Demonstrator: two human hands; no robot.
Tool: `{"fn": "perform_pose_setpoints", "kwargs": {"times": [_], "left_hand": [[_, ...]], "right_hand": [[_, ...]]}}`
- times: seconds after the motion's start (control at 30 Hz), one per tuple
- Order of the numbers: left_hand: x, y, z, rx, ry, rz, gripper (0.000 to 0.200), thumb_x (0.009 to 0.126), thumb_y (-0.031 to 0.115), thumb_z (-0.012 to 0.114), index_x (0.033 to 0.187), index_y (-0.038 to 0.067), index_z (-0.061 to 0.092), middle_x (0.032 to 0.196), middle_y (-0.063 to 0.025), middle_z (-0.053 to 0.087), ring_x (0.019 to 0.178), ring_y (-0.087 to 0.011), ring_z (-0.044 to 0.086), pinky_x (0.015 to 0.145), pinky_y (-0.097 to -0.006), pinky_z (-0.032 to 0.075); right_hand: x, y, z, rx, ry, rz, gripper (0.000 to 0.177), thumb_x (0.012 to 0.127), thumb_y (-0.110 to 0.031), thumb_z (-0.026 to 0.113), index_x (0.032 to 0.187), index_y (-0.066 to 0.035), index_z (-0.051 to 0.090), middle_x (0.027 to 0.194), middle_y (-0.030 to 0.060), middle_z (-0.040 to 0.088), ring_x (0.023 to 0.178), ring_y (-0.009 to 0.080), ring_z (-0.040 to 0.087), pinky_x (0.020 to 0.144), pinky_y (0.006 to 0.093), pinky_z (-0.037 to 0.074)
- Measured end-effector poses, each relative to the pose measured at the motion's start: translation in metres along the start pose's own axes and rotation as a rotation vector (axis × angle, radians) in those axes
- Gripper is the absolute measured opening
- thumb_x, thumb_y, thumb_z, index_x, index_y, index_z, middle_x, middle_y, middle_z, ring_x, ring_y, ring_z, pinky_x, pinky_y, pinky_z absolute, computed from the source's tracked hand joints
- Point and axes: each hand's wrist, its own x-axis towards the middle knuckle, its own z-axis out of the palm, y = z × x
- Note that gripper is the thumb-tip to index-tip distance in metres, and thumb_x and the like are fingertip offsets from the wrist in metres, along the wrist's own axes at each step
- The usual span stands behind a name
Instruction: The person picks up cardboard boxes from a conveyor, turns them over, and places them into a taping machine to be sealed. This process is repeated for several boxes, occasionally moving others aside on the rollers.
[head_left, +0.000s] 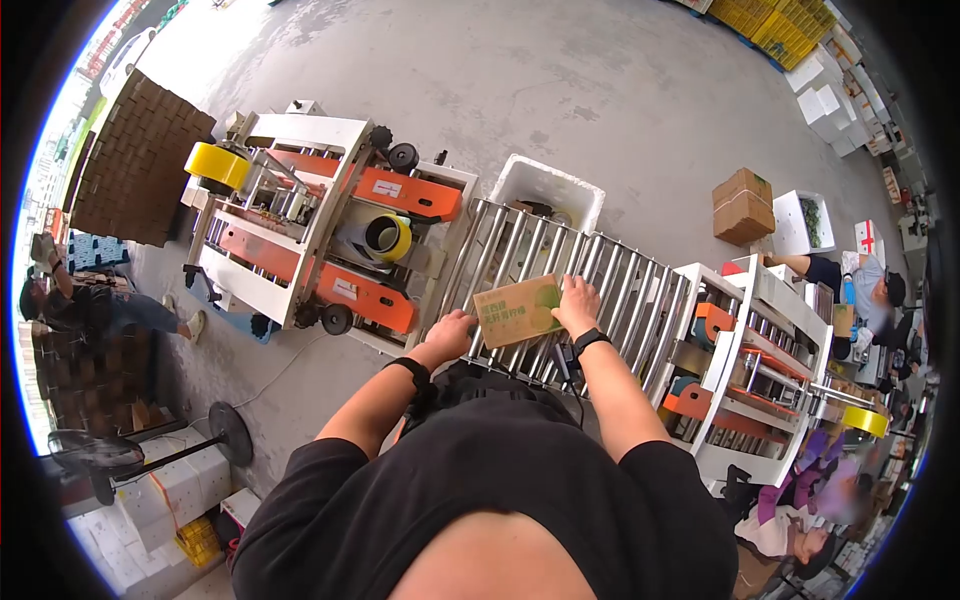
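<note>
A small cardboard box with green print is tilted over the metal roller conveyor in front of me. My right hand grips its right end, thumb and fingers on the edge. At the box's left edge is my left hand, its fingers curled in against the cardboard; part of that contact is hidden. To the left of the rollers stands a carton-taping machine with orange side panels and a yellow tape roll. A similar machine adjoins the conveyor on the right.
Beyond the rollers sits a white foam box. A brown carton is on the floor at right. Stacked flat cardboard and a fan are on the left. One person is at left; several others are at far right.
</note>
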Motion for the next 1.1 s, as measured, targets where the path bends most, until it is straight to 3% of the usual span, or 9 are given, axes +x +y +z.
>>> {"fn": "perform_pose_setpoints", "kwargs": {"times": [0.17, 0.2, 0.3, 0.47, 0.67, 0.7, 0.83, 0.93, 1.1], "left_hand": [[0.007, 0.023, 0.006, 0.229, -0.070, 0.316, 0.053, 0.070, 0.012, 0.055, 0.122, 0.011, 0.047, 0.138, -0.0111, 0.031, 0.127, -0.0282, 0.030, 0.098, -0.0422, 0.034], [0.009, 0.025, 0.009, 0.223, -0.128, 0.284, 0.054, 0.070, 0.012, 0.055, 0.124, 0.010, 0.045, 0.139, -0.0111, 0.029, 0.128, -0.0281, 0.029, 0.099, -0.0426, 0.033], [0.008, 0.029, 0.004, 0.261, -0.249, 0.232, 0.059, 0.070, 0.011, 0.055, 0.127, 0.009, 0.040, 0.139, -0.0109, 0.029, 0.129, -0.0276, 0.028, 0.099, -0.0423, 0.032], [0.007, 0.002, 0.016, 0.277, -0.064, 0.229, 0.056, 0.070, 0.010, 0.055, 0.125, 0.004, 0.042, 0.138, -0.0108, 0.031, 0.126, -0.0268, 0.031, 0.093, -0.0397, 0.037], [0.003, -0.015, -0.001, 0.292, 0.052, 0.072, 0.063, 0.065, 0.013, 0.058, 0.126, 0.003, 0.041, 0.134, -0.0116, 0.036, 0.122, -0.0265, 0.035, 0.087, -0.0383, 0.041], [0.004, -0.017, -0.009, 0.280, 0.031, 0.035, 0.067, 0.064, 0.013, 0.060, 0.127, 0.004, 0.040, 0.133, -0.0112, 0.037, 0.120, -0.0260, 0.037, 0.087, -0.0366, 0.040], [0.014, -0.021, -0.032, 0.199, -0.067, -0.024, 0.059, 0.069, 0.015, 0.058, 0.125, 0.004, 0.041, 0.129, -0.0117, 0.040, 0.117, -0.0260, 0.039, 0.086, -0.0363, 0.038], [0.013, -0.029, -0.021, 0.202, 0.001, 0.021, 0.069, 0.063, 0.015, 0.064, 0.127, 0.006, 0.040, 0.132, -0.0117, 0.037, 0.120, -0.0284, 0.036, 0.090, -0.0387, 0.037], [0.005, -0.031, -0.020, 0.195, 0.000, 0.027, 0.068, 0.063, 0.014, 0.062, 0.127, 0.006, 0.040, 0.140, -0.0133, 0.026, 0.125, -0.0320, 0.029, 0.098, -0.0407, 0.032]], "right_hand": [[-0.009, 0.035, 0.050, 0.688, -0.335, 0.361, 0.068, 0.072, -0.031, 0.069, 0.128, -0.009, 0.038, 0.110, 0.0165, 0.053, 0.088, 0.0301, 0.060, 0.062, 0.0417, 0.054], [-0.016, 0.024, 0.051, 0.865, -0.421, 0.399, 0.063, 0.076, -0.032, 0.065, 0.129, -0.014, 0.036, 0.106, 0.0161, 0.057, 0.070, 0.0254, 0.063, 0.047, 0.0373, 0.053], [-0.023, -0.012, 0.070, 0.922, -0.087, 0.502, 0.049, 0.077, -0.025, 0.064, 0.121, -0.014, 0.044, 0.097, 0.0136, 0.059, 0.066, 0.0244, 0.063, 0.046, 0.0323, 0.054], [0.001, -0.035, 0.066, 0.770, -0.017, 0.476, 0.052, 0.064, -0.034, 0.075, 0.093, 0.001, 0.049, 0.077, 0.0167, 0.061, 0.060, 0.0255, 0.062, 0.043, 0.0332, 0.050], [0.033, -0.081, 0.074, 0.655, -0.002, 0.427, 0.058, 0.058, -0.037, 0.074, 0.092, 0.004, 0.052, 0.081, 0.0202, 0.062, 0.067, 0.0309, 0.063, 0.060, 0.0372, 0.051], [0.026, -0.100, 0.048, 0.712, -0.090, 0.480, 0.059, 0.059, -0.039, 0.072, 0.095, 0.004, 0.052, 0.086, 0.0223, 0.061, 0.079, 0.0340, 0.062, 0.069, 0.0390, 0.050], [0.048, -0.104, 0.088, 0.507, -0.002, 0.473, 0.059, 0.060, -0.038, 0.071, 0.099, 0.002, 0.050, 0.090, 0.0187, 0.061, 0.074, 0.0284, 0.064, 0.051, 0.0350, 0.055], [0.043, -0.120, 0.069, 0.551, -0.006, 0.534, 0.060, 0.061, -0.040, 0.068, 0.099, 0.004, 0.050, 0.093, 0.0256, 0.059, 0.093, 0.0373, 0.058, 0.080, 0.0428, 0.046], [0.055, -0.121, 0.073, 0.588, 0.220, 0.278, 0.053, 0.062, -0.034, 0.076, 0.099, -0.003, 0.054, 0.093, 0.0189, 0.059, 0.088, 0.0365, 0.056, 0.077, 0.0425, 0.045]]}}
